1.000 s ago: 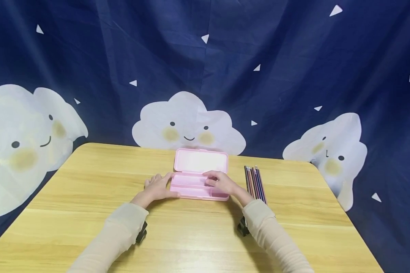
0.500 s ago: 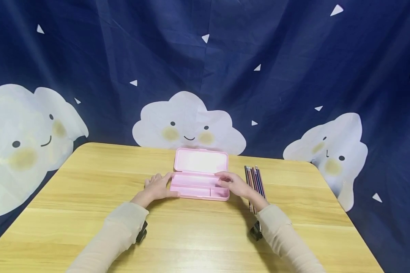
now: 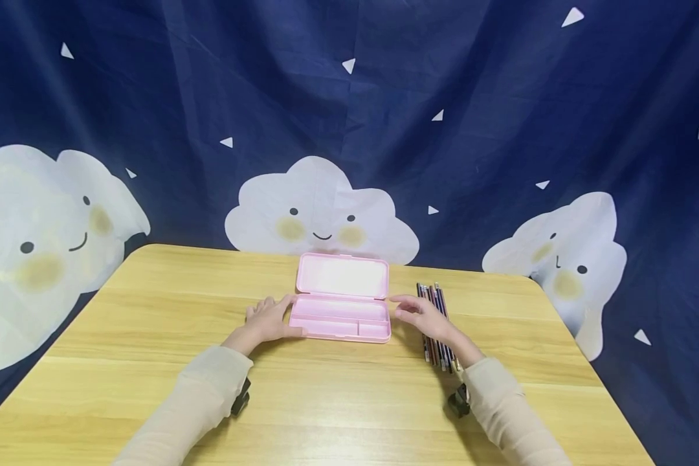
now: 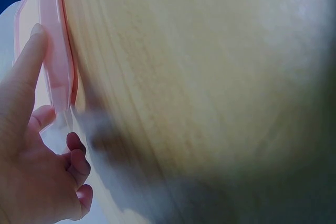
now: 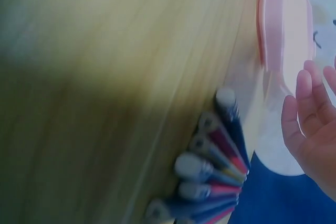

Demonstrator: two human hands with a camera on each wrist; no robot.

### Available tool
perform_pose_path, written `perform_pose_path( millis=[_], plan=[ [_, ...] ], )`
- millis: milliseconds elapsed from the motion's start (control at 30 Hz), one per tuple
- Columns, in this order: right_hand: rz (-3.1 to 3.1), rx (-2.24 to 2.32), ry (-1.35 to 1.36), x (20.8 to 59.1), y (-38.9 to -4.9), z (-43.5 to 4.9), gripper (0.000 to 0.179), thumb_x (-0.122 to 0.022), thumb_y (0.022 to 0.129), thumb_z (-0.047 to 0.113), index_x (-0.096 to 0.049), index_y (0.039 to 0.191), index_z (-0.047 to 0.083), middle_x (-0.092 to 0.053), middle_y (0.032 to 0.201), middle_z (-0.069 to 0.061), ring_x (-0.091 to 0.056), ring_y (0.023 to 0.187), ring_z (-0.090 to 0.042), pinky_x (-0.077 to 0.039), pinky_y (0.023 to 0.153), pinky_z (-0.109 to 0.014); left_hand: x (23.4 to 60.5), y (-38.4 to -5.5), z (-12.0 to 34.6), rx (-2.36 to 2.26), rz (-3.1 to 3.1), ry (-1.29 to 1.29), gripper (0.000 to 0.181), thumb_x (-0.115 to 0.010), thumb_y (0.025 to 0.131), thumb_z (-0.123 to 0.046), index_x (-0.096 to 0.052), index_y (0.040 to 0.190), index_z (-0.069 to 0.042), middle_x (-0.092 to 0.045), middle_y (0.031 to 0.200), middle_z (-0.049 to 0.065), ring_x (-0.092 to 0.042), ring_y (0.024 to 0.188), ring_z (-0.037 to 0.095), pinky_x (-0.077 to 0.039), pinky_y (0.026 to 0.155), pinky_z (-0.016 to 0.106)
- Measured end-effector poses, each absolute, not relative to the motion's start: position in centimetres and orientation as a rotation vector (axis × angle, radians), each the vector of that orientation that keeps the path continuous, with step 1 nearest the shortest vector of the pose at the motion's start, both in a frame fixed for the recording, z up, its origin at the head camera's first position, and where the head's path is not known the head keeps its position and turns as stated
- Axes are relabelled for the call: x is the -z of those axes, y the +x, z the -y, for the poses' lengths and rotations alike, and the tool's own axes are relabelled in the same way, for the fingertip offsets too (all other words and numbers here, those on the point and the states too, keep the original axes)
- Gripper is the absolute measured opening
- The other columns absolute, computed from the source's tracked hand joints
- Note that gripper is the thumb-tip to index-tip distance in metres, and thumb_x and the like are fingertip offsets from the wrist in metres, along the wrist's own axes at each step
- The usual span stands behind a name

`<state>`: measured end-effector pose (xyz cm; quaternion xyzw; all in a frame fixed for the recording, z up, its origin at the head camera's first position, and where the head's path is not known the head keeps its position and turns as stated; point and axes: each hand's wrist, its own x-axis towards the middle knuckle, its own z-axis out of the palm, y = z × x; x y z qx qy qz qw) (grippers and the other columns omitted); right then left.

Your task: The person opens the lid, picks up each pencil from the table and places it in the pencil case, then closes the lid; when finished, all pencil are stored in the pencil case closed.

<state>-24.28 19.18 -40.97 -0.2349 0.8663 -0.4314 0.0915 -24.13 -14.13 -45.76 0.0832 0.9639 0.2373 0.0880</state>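
A pink pencil case [image 3: 332, 338] lies on the table with its lid raised at the back; its inside is split into compartments. My left hand [image 3: 266, 321] grips the case's left end, thumb at the front corner and index finger towards the back. In the left wrist view the thumb [image 4: 29, 61] presses the pink wall while the other fingers curl loosely. Just beyond the case's right end hovers my right hand [image 3: 428, 318], relaxed and holding nothing. Beneath that hand lies a bundle of pencils [image 3: 439, 356], partly hidden by it; eraser ends show in the right wrist view.
The wooden table [image 3: 326, 401] ends at a back edge close behind the lid. A dark blue curtain [image 3: 303, 84] with white clouds hangs behind it. Each wrist carries a small black camera [image 3: 459, 401].
My right hand has drawn out of the pencil case and moved right, over the pencils. The left hand and the case have stayed in place.
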Motion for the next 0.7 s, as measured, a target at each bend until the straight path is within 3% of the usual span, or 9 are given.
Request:
perform_pose_path(
  millis=[167, 467, 700],
  plan=[
    [-2.558, 1.357, -0.703, 42.4, -25.0, -21.1, 0.035, -0.054, 0.089, 0.003, -0.050, 0.120, -0.013, -0.059, 0.102, -0.030, -0.057, 0.089, -0.024, -0.047, 0.076, -0.024, 45.7, -24.0, 14.1, -0.711, -2.869, 0.254, 0.085, -0.071, 0.065, -0.056, -0.040, 0.136, -0.021, -0.047, 0.103, 0.016, -0.041, 0.096, 0.030, -0.026, 0.074, 0.040],
    [-2.484, 1.441, -0.625, 44.8, -25.9, -24.3, 0.043, -0.050, 0.093, 0.010, -0.041, 0.127, -0.015, -0.050, 0.118, -0.034, -0.055, 0.100, -0.042, -0.048, 0.082, -0.026, 45.7, -24.0, 14.4, -0.711, -2.870, 0.258, 0.086, -0.071, 0.065, -0.056, -0.039, 0.136, -0.021, -0.047, 0.104, 0.017, -0.041, 0.096, 0.030, -0.027, 0.074, 0.041],
    [-2.543, 1.456, -0.510, 44.8, -25.6, -26.6, 0.043, -0.051, 0.093, 0.011, -0.042, 0.128, -0.011, -0.055, 0.111, -0.030, -0.058, 0.096, -0.037, -0.048, 0.082, -0.027, 45.5, -24.0, 14.1, -0.712, -2.864, 0.265, 0.086, -0.071, 0.065, -0.056, -0.038, 0.137, -0.022, -0.047, 0.101, 0.016, -0.041, 0.093, 0.029, -0.026, 0.073, 0.039]
  ],
)
